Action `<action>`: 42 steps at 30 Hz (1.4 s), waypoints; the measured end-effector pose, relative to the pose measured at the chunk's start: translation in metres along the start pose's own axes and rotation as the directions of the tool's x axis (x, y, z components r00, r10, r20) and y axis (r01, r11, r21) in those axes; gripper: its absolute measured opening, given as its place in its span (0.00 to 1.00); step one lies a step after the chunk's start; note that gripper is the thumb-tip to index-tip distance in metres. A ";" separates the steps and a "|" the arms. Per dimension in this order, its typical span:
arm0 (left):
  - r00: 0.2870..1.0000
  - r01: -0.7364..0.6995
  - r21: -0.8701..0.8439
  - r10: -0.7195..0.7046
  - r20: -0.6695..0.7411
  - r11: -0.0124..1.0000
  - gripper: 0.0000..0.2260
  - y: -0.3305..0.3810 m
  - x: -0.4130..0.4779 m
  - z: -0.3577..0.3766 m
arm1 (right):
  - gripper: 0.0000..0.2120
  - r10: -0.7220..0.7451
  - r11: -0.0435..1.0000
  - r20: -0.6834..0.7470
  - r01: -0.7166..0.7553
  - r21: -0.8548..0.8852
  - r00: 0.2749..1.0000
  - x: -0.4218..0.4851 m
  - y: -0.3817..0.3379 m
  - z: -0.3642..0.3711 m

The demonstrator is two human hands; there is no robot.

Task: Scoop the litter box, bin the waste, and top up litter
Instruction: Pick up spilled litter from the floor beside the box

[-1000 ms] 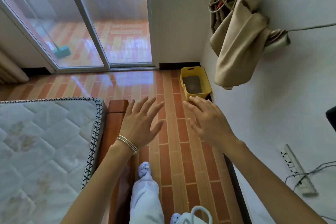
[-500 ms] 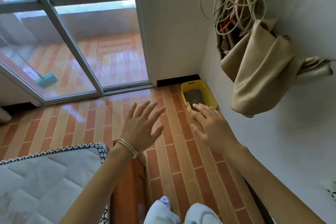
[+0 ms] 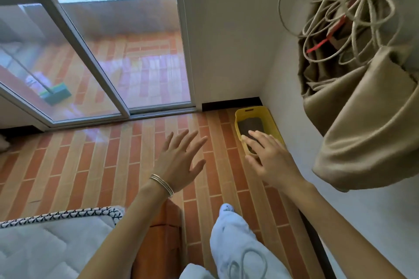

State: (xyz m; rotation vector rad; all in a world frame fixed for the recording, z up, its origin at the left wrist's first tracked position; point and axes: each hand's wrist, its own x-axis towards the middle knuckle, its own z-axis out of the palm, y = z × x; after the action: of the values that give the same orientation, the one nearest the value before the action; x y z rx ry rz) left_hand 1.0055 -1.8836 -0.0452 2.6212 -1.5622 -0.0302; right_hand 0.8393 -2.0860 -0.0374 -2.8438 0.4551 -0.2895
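Litter box point(image 3: 271, 118): yellow tub with grey litter point(image 3: 251, 125), on the tiled floor point(image 3: 90, 165) in the corner, against the white wall.
Left hand point(image 3: 179, 161): grip wide open, fingers spread, empty, above the tiles; bangles point(image 3: 162, 184) at the wrist.
Right hand point(image 3: 269, 161): grip open, fingers straight, empty; overlaps the box's near end, contact cannot be told.
Wall hangings: beige cloth point(image 3: 367, 131), coiled cables point(image 3: 340, 7).
Bed: mattress point(image 3: 45, 244) corner, lower left.

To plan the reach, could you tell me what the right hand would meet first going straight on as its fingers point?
Probably the yellow plastic litter box in the corner: the open right hand points at it, nothing lies between, though depth is unclear.
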 end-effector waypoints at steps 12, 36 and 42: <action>1.000 0.010 -0.007 -0.011 -0.024 1.000 0.26 -0.040 0.163 -0.010 | 0.22 -0.053 0.996 0.063 0.057 -0.065 0.997 0.173 0.082 -0.014; 0.939 -0.319 -0.016 0.318 0.132 0.948 0.26 -0.249 0.407 0.012 | 0.22 0.274 0.962 0.073 -0.272 -0.032 0.959 0.395 0.108 0.049; 0.922 -0.353 -0.051 0.357 0.151 0.934 0.26 -0.256 0.465 0.049 | 0.22 0.287 0.958 0.128 -0.282 -0.061 0.949 0.429 0.145 0.071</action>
State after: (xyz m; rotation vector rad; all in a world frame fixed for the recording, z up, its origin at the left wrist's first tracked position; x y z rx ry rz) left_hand 1.4483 -2.1749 -0.1031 2.3247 -2.0543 -0.2334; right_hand 1.2153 -2.3457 -0.0772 -2.7638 0.8394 -0.0307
